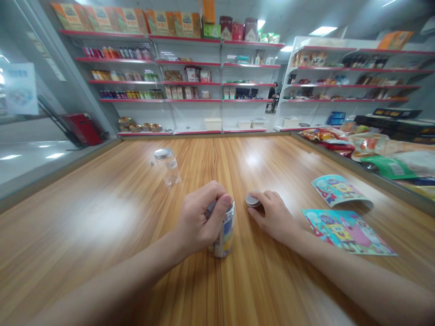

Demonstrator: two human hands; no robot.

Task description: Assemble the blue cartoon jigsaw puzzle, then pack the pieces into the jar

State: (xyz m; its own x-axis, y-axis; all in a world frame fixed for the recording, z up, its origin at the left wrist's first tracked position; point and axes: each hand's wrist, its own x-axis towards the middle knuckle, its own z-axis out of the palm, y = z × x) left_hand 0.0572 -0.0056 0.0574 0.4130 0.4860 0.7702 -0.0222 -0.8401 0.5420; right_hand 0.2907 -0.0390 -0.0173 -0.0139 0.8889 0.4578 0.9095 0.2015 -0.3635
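A clear jar (222,242) with blue and yellow printed material showing through its wall stands on the table in front of me. My left hand (205,217) is curled closed over its top, the thumb bent across the rim. The fingers hide most of the jar's mouth, so I cannot tell what is under them. To the right, my right hand (274,213) grips a round silver lid (252,199) by its edge between thumb and fingers, low over the table. A clear jar with a silver lid (167,165) stands apart at the left.
Two colourful cartoon pictures lie at the right: a curled sheet (335,188) and a flatter sheet (346,233). A small metallic bit (152,163) is beside the lidded jar. Packaged snacks (387,167) line the right edge beyond the table (136,267). Stocked shelves (190,99) stand behind.
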